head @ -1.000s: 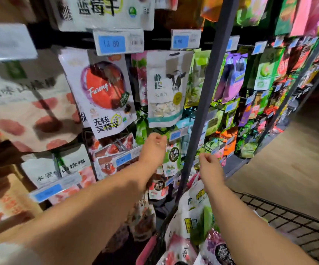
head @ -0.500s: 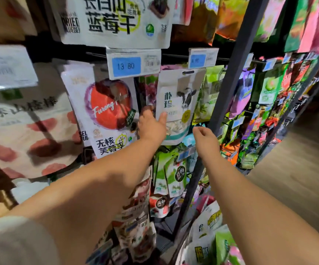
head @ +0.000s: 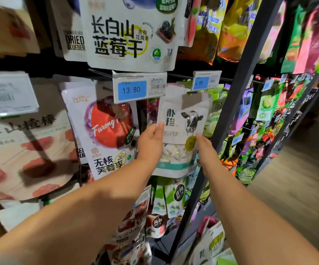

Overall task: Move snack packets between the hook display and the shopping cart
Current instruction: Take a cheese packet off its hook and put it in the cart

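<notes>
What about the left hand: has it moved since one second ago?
Yes. The left hand rose: it was below the cow packet, and now it holds that packet's left edge.

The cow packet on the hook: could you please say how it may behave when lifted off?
Probably light: the cow packet shows loose white pieces through its clear window. Likely floppy, being a thin pouch, so it may bend or swing when pulled by one edge.
</notes>
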A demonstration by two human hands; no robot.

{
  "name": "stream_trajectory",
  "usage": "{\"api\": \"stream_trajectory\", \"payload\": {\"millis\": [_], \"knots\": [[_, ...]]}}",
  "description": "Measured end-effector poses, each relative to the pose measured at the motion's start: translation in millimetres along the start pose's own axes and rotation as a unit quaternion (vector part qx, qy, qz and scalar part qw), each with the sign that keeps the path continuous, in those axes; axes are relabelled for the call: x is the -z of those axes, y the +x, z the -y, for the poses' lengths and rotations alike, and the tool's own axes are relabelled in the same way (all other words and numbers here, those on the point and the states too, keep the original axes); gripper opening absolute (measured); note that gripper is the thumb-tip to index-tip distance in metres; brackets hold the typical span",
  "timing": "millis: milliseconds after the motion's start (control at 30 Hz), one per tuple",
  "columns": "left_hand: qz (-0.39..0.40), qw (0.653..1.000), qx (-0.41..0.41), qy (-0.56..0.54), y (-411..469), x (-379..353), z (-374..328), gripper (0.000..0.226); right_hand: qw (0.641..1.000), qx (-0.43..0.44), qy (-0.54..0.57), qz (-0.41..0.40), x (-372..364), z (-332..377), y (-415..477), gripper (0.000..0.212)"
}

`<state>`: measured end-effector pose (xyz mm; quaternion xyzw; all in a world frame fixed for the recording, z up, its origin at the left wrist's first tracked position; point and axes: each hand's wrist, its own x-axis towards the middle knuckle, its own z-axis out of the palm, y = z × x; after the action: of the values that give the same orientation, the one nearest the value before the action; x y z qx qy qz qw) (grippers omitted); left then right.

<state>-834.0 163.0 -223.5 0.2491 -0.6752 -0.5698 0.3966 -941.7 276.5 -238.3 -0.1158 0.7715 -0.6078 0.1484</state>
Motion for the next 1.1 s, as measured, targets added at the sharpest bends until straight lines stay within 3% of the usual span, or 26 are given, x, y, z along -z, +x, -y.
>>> {"api": "stream_trajectory", "payload": {"millis": [133,300,500,600,700,833,933,1000,1100], "knots": [[-0.008,1.0,-0.022,-0.014,-9.6,0.6,-13.5,0.042,0.998,-0.011,0.061,-0.012,0.8,5.1,-7.5,0.053],[0.003,0.997,0.011,-0.078,-29.7,-2.3,-26.8,0.044,0.994,0.032,0.088,-0.057,10.2,-9.5,-12.8,0.052],[0.018,0.988,0.05,-0.145,-56.2,-8.3,-41.6,0.027,0.991,0.057,0.095,-0.07,32.3,-10.6,-37.7,0.047],[0.038,0.994,0.06,-0.084,-78.0,-9.3,-32.6,0.028,0.993,0.047,0.07,-0.081,46.7,-27.5,-55.9,0.05],[0.1,0.99,0.087,-0.049,-104.9,-13.2,-14.8,0.026,0.995,0.019,0.022,-0.097,65.0,-58.7,-78.8,0.033],[0.182,0.978,0.092,0.054,-145.1,-18.6,22.2,0.027,0.993,-0.016,-0.044,-0.11,96.8,-111.7,-115.0,0.03],[0.247,0.954,0.145,0.092,-182.6,-26.2,47.6,0.024,0.989,-0.064,-0.061,-0.118,124.6,-158.1,-147.6,0.03],[0.283,0.922,0.186,0.185,-204.1,-30.2,62.6,0.017,0.983,-0.1,-0.1,-0.12,141.7,-192.8,-167.6,0.031],[0.345,0.873,0.179,0.295,-227.5,-36.8,94.5,0.03,0.974,-0.129,-0.136,-0.13,164.2,-234.6,-194.4,0.03]]}}
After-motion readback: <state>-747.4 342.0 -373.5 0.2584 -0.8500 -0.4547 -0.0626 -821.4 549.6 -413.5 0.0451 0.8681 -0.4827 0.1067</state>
